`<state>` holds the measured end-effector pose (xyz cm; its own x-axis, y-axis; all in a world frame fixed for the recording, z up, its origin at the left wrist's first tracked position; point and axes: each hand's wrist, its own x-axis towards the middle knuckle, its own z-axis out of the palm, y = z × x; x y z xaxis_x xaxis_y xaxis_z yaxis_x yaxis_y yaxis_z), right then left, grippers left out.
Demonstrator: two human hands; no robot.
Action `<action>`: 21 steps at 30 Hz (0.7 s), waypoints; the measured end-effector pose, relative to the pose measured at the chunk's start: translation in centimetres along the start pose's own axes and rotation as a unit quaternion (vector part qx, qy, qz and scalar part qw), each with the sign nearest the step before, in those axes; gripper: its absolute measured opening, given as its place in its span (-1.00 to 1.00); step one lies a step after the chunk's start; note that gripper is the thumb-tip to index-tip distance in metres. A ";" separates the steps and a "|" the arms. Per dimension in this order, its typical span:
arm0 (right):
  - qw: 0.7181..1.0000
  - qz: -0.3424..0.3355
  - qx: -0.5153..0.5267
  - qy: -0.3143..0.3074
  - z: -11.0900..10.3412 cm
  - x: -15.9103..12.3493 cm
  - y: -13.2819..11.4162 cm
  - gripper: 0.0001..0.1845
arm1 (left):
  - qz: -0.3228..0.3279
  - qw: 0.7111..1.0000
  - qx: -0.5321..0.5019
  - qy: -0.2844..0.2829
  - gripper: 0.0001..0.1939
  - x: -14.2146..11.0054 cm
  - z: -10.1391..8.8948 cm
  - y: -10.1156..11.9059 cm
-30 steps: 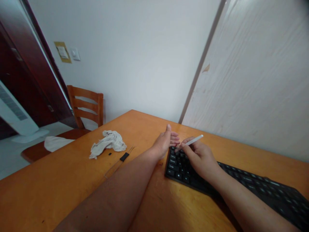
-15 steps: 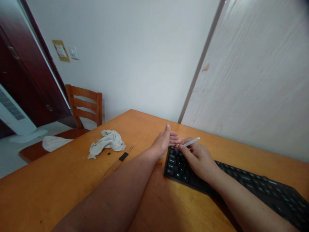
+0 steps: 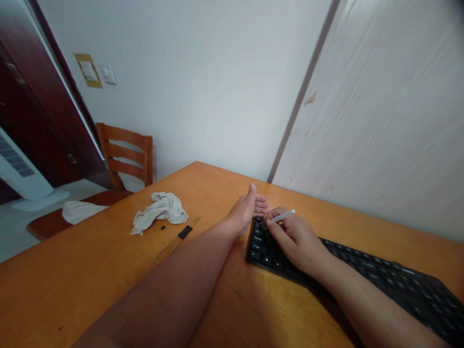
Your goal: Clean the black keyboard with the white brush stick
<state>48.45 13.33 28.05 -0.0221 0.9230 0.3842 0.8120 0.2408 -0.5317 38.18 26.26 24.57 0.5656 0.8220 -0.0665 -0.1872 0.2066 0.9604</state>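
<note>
A black keyboard lies at an angle on the wooden table, its left end under my hands. My right hand pinches a slim white stick-like tool, held slanted over the keys at the upper left corner. The tool's lower tip is hidden by my fingers and the dark keys. My left hand rests on its side at the keyboard's left end, thumb up and fingers stretched out, holding nothing.
Left of my left forearm lies a black piece with thin wires at both ends. Near it are a tiny black square and a crumpled whitish cloth. A wooden chair stands beyond the table's left edge; a wall rises behind.
My right hand has shifted slightly left with the white tool, toward the keyboard's upper left corner. My left hand stays open in about the same place. The view has tilted slightly.
</note>
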 end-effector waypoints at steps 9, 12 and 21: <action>0.999 -0.003 -0.029 -0.023 -0.7 -0.2 -0.9 -0.83 | 0.001 1.000 -0.008 -0.013 -0.20 0.6 -0.3 -0.5; 0.999 0.004 -0.032 -0.033 -1.0 -0.3 -1.1 -0.84 | -0.003 1.000 -0.006 -0.015 -0.20 0.6 -0.3 -0.5; 0.998 0.028 0.012 -0.049 -1.2 -0.5 -1.5 -0.83 | -0.001 1.000 0.013 -0.020 -0.18 0.5 -0.2 -0.4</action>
<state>47.99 12.18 29.59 -0.0350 0.9598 0.2786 0.7989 0.1944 -0.5691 38.35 26.71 24.10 0.5974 0.7998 -0.0582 -0.1661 0.1945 0.9667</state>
